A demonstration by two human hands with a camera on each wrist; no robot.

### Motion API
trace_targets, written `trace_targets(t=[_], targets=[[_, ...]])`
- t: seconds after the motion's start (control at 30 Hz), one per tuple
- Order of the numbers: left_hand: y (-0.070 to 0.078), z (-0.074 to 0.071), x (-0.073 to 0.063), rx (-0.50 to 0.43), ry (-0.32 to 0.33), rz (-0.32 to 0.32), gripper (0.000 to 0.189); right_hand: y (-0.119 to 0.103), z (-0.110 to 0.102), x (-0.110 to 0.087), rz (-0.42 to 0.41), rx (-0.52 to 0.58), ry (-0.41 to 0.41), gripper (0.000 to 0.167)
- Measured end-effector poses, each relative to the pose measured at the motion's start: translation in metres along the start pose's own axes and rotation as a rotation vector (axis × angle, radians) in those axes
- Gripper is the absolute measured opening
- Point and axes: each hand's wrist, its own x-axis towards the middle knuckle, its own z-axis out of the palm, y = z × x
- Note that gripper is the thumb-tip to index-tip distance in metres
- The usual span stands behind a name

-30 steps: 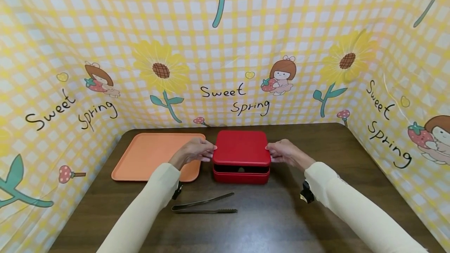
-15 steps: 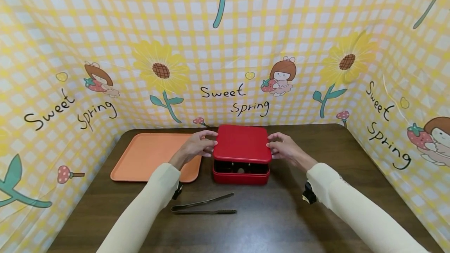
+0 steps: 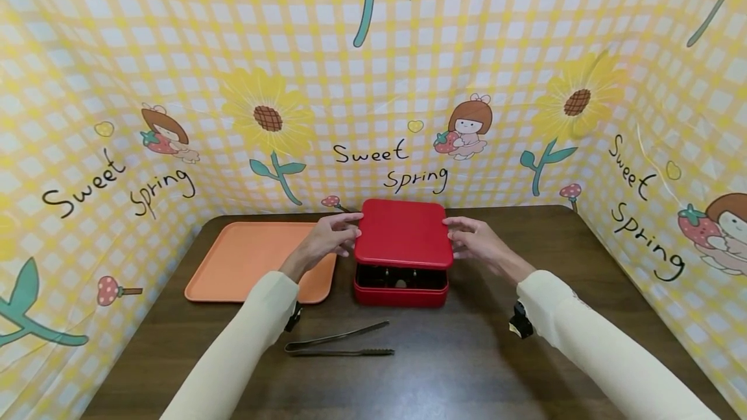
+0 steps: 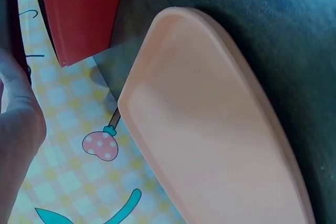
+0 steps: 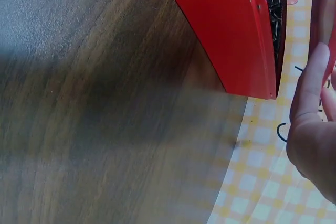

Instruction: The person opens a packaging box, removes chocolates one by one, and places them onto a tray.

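Observation:
A square red lid is raised above a red box in the head view. My left hand holds the lid's left edge, while my right hand grips the right edge. The lid tilts, its far side higher than its near side. Through the gap a dark interior shows, with small shiny items too unclear to name. From the right wrist, the box stands apart from the lid, and my right thumb lies along the lid's rim. The left wrist view shows only part of my left hand.
Left of the box lies an orange tray. Metal tongs rest, spread apart, on the dark wooden table in front. A yellow checked cloth hangs behind the table and along both sides.
Both hands have lifted the lid up and away from the box, widening the gap at the front. The box, tray and tongs stay where they were.

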Motion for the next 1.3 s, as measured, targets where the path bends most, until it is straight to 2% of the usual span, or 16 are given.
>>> trace_targets(t=[0.13, 0.47, 0.73, 0.87, 1.0, 1.3], targets=[[0.004, -0.001, -0.001, -0.009, 0.01, 0.027, 0.049, -0.004, -0.002, -0.001, -0.045, 0.009, 0.002, 0.042], [0.009, -0.003, 0.0, -0.008, 0.018, 0.022, 0.046, -0.01, -0.007, -0.001, -0.112, 0.032, -0.016, 0.045], [0.013, -0.004, -0.001, -0.039, 0.053, 0.0, 0.038, -0.014, -0.008, -0.001, -0.14, -0.036, -0.001, 0.044], [0.014, -0.005, -0.002, -0.016, 0.05, 0.002, 0.038, -0.014, -0.009, 0.0, -0.156, -0.076, -0.002, 0.041], [0.015, -0.004, -0.002, 0.027, 0.058, 0.026, 0.04, -0.014, -0.01, 0.0, -0.164, -0.091, 0.0, 0.04], [0.018, -0.003, 0.001, 0.123, 0.113, 0.122, 0.042, -0.02, -0.009, -0.001, -0.174, -0.076, 0.008, 0.041]])
